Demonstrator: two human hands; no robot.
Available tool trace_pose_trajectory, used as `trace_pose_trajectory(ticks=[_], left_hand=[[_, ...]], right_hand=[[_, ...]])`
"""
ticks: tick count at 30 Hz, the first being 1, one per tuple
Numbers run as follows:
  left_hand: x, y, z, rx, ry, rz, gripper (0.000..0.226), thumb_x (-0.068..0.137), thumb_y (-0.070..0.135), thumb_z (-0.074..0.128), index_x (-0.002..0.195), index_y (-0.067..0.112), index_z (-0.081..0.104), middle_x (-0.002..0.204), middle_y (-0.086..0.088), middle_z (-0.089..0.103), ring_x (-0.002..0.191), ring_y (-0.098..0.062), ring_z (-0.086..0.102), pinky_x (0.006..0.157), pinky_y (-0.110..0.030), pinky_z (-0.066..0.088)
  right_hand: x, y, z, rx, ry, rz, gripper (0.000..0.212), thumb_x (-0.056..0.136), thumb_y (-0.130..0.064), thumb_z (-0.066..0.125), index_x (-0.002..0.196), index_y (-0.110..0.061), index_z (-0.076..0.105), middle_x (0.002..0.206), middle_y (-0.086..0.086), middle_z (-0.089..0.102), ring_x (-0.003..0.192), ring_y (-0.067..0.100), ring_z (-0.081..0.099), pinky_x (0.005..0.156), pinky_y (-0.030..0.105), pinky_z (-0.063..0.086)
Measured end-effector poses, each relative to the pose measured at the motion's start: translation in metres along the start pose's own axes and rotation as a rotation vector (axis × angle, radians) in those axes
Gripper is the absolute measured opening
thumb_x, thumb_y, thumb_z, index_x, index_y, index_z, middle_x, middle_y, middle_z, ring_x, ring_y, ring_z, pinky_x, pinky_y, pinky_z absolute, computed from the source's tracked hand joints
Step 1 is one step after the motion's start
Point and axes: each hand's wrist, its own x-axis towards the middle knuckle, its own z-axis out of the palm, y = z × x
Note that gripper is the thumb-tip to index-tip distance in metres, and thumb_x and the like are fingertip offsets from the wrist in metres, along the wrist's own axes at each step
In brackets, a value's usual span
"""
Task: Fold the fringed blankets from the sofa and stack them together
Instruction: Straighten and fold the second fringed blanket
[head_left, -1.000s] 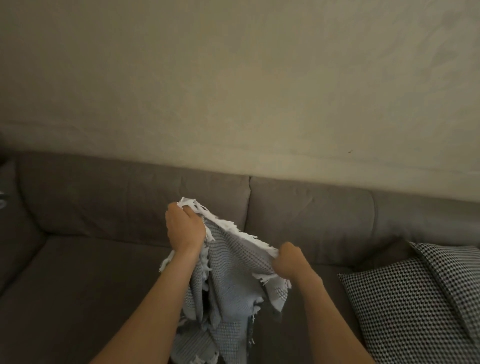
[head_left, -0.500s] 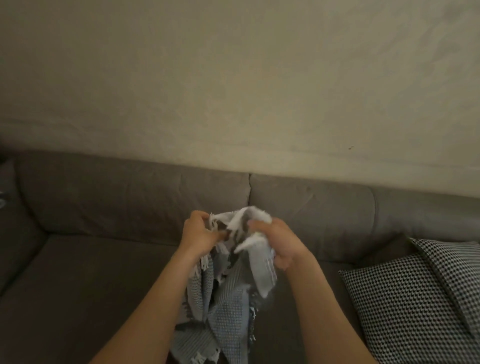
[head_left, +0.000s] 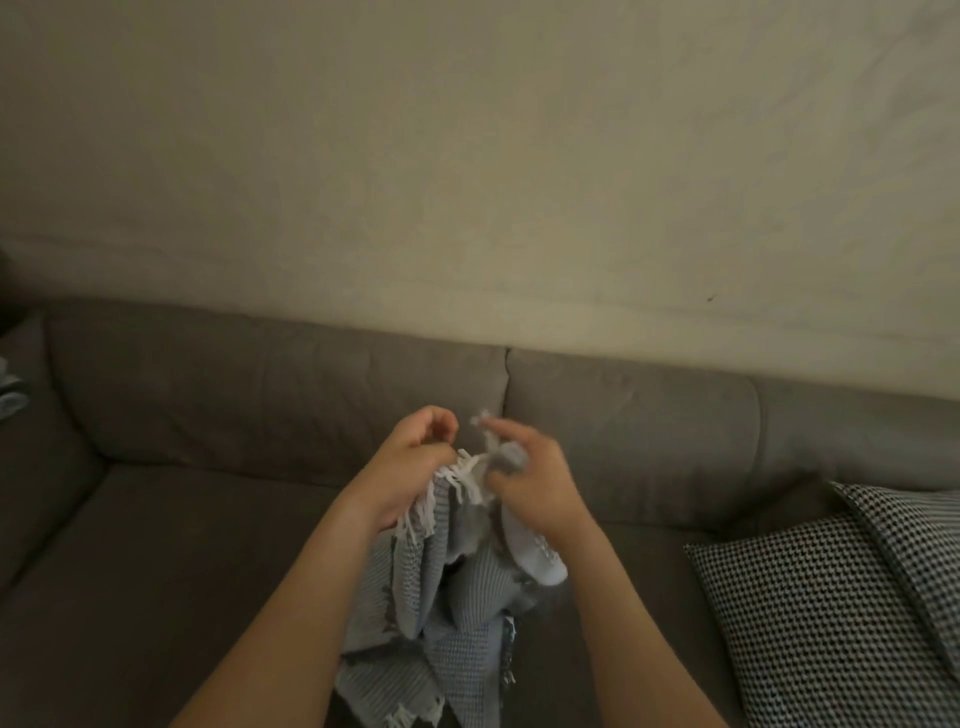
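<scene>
A grey-and-white checked blanket with white fringe (head_left: 415, 613) hangs bunched in front of me, over the grey sofa seat (head_left: 156, 571). My left hand (head_left: 410, 467) grips its fringed top edge with curled fingers. My right hand (head_left: 530, 483) is close beside it, blurred, and pinches the same fringed edge between thumb and fingers. The two hands nearly touch. The lower blanket droops between my forearms, with more fringe at the bottom.
A black-and-white houndstooth cushion (head_left: 831, 613) leans at the sofa's right end. The sofa's back cushions (head_left: 285, 395) run below a plain beige wall. The sofa's left arm (head_left: 31, 457) curves forward at the left edge.
My hands, spread apart along the blanket's top edge a second ago, have come together, so the blanket now hangs doubled and bunched between them. My right hand is still moving.
</scene>
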Motion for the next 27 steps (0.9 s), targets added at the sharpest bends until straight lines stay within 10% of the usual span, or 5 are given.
trace_pose_trajectory(ticks=[3,7,18,27], left_hand=[[-0.001,0.004,0.006,-0.067,-0.101,0.037,0.033,0.087,-0.018,0.053,0.095,0.013,0.061,0.09,-0.004,0.058,0.08,-0.016,0.053,0.074,-0.031,0.045],[-0.007,0.005,0.005,0.204,-0.12,0.091,0.025,0.085,-0.005,0.068,0.102,0.014,0.066,0.096,0.002,0.061,0.079,-0.009,0.057,0.071,-0.023,0.049],[-0.01,-0.028,-0.002,0.721,-0.03,0.065,0.008,0.087,0.021,0.062,0.088,0.028,0.063,0.083,0.006,0.069,0.077,-0.017,0.067,0.074,-0.052,0.058],[-0.016,-0.03,-0.01,0.539,0.181,0.022,0.017,0.077,0.043,0.067,0.08,0.026,0.065,0.072,0.006,0.068,0.066,-0.011,0.066,0.062,-0.034,0.049]], right_hand=[[-0.007,0.009,0.011,-0.042,-0.257,-0.059,0.061,0.077,-0.008,0.074,0.133,-0.029,0.064,0.112,-0.012,0.074,0.1,0.005,0.071,0.084,0.029,0.06],[-0.011,0.011,0.01,-0.124,-0.182,-0.008,0.035,0.088,-0.003,0.056,0.076,-0.034,0.064,0.062,-0.014,0.063,0.056,0.003,0.057,0.055,0.026,0.045],[-0.009,0.002,-0.001,0.001,0.072,0.0,0.009,0.09,-0.017,0.077,0.082,-0.013,0.079,0.068,0.001,0.073,0.062,0.013,0.068,0.057,0.029,0.054],[-0.008,-0.003,-0.006,0.442,0.252,0.275,0.015,0.092,-0.005,0.071,0.084,-0.014,0.08,0.082,0.022,0.074,0.072,0.027,0.066,0.068,0.045,0.059]])
